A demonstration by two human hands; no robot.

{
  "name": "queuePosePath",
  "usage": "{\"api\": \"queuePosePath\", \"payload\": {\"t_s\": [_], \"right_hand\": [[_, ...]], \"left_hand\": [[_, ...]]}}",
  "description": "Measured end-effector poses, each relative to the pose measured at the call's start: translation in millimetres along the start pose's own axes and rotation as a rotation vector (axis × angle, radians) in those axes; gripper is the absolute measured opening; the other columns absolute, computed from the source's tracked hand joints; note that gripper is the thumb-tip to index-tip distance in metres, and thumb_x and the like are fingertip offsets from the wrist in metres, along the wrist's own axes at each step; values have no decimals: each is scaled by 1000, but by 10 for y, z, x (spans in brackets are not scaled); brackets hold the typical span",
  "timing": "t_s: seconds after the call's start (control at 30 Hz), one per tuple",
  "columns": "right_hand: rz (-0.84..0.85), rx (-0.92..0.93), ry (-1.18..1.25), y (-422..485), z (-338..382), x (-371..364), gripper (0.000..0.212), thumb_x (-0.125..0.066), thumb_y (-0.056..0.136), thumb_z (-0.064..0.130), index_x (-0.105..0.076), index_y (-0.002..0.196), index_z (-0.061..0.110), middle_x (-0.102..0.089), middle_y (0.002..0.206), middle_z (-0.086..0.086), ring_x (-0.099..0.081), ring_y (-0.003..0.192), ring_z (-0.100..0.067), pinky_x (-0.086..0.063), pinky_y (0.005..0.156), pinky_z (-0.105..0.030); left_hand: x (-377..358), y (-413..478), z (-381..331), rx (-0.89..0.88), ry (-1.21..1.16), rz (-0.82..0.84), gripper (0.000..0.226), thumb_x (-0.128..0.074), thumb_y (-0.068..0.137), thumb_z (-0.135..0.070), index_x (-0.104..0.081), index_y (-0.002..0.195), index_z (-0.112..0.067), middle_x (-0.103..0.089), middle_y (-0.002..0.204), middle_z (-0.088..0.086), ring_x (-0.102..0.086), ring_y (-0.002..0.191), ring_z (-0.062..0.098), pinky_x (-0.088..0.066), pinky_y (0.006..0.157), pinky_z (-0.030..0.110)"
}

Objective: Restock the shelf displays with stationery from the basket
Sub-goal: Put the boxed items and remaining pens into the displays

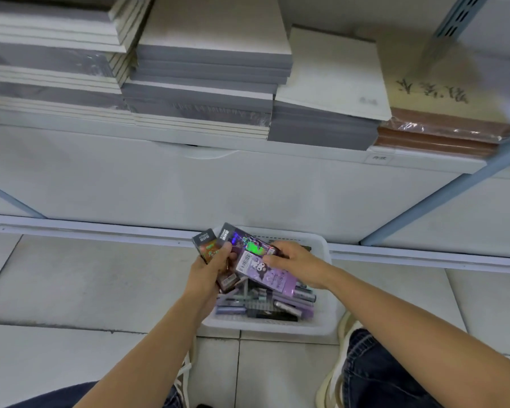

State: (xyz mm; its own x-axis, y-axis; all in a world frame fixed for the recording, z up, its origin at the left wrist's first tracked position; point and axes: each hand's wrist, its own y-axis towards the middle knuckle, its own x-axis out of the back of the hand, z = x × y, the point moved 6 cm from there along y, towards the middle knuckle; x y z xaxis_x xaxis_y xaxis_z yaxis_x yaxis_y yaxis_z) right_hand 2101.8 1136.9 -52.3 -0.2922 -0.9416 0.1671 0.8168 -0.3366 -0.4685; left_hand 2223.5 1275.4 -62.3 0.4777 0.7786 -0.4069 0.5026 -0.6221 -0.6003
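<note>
Over a white basket of stationery, the left hand grips dark boxes; the right hand holds a purple box.

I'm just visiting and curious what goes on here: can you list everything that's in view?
white plastic basket: one, white, on the floor
loose pens and pen boxes: many, purple and dark, in the basket
dark printed boxes: two, black with shiny print, above the basket
lilac cartoon-printed box: one, lilac, above the basket
stacked paper pads: several stacks, grey and off-white, on the shelf
plastic-wrapped brown books: one stack, brown, shelf's right end
white metal shelf: one, white, ahead
tiled floor: pale grey, below
pale shoes: two, cream, beside the basket
left hand: grips dark boxes
right hand: holds lilac box
</note>
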Motion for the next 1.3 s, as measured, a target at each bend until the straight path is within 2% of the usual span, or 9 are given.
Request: {"api": "queuePosePath", "payload": {"t_s": [0.17, 0.37, 0.6, 0.7, 0.8, 0.93, 1.1, 1.2, 1.3], "right_hand": [[168, -15, 115, -76, 170, -227, 29, -62, 93, 17, -60, 118, 1, -67, 109, -13, -63, 99, -21, -49, 95, -41], [18, 38, 128, -227, 329, 67, 33, -67, 88, 8, -62, 120, 16, -71, 98, -5, -67, 90, -13, -51, 89, -25], [-109, 176, 25, -451, 942, 405, 13, -71, 84, 3, -69, 96, 6, -74, 82, -4, -69, 76, -11, -52, 77, -21], [-131, 252, -38, -533, 1344, 450, 13, -72, 82, 2, -69, 95, 3, -73, 85, -10, -69, 76, -12, -53, 75, -20], [-150, 329, -92, -622, 1726, 450, 17, -72, 81, 0, -68, 97, -3, -71, 88, -16, -68, 77, -13, -55, 79, -23], [-165, 408, -166, -777, 2186, 478, 15, -73, 82, 3, -69, 96, -2, -73, 86, -11, -70, 77, -12, -55, 82, -25], [-162, 496, -119, -1005, 2699, 448, 22, -74, 82, 10, -69, 103, 5, -73, 91, -14, -70, 85, -17, -55, 85, -25], [-172, 524, 24, -1145, 2956, 466, 44, -78, 74, 21, -63, 115, 18, -74, 96, -6, -70, 91, -18, -56, 78, -24], [-252, 557, 228, -1197, 3157, 502, 56, -76, 72, 10, -54, 124, 10, -71, 98, -9, -69, 84, -18, -56, 75, -24]], "left_hand": [[-234, -100, -204, -54, -125, 18, 5, -69, 83, -13, -70, 78, -11, -75, 91, 10, -72, 71, 24, -60, 61, 37], [-220, -215, -714, -306, -215, -53, 10, -62, 91, -2, -55, 89, -10, -68, 82, 12, -67, 75, 26, -57, 78, 41], [-311, -428, -1097, -329, 128, -44, 17, -66, 87, 2, -55, 98, -4, -63, 67, 9, -61, 55, 23, -57, 62, 36], [-509, -556, -1174, -275, 282, 71, 14, -70, 86, -6, -58, 92, -5, -59, 68, 13, -56, 50, 21, -58, 58, 36], [-715, -740, -1273, -211, 395, 245, 31, -78, 74, -24, -60, 91, -5, -60, 67, 12, -54, 52, 22, -57, 58, 35], [-801, -963, -1562, -275, 587, 285, 28, -83, 73, -13, -63, 91, -7, -68, 70, 9, -57, 52, 19, -56, 56, 32], [-883, -1241, -1980, -370, 426, 300, 17, -79, 75, -2, -64, 82, -2, -58, 62, 10, -51, 45, 19, -54, 55, 32], [-875, -1405, -2308, -451, 300, 222, 16, -78, 76, -4, -64, 84, -2, -58, 60, 10, -52, 45, 19, -55, 55, 30], [-899, -1566, -2585, -510, 166, 194, 20, -78, 76, -6, -61, 85, -5, -59, 58, 5, -53, 46, 18, -56, 56, 29]]}}
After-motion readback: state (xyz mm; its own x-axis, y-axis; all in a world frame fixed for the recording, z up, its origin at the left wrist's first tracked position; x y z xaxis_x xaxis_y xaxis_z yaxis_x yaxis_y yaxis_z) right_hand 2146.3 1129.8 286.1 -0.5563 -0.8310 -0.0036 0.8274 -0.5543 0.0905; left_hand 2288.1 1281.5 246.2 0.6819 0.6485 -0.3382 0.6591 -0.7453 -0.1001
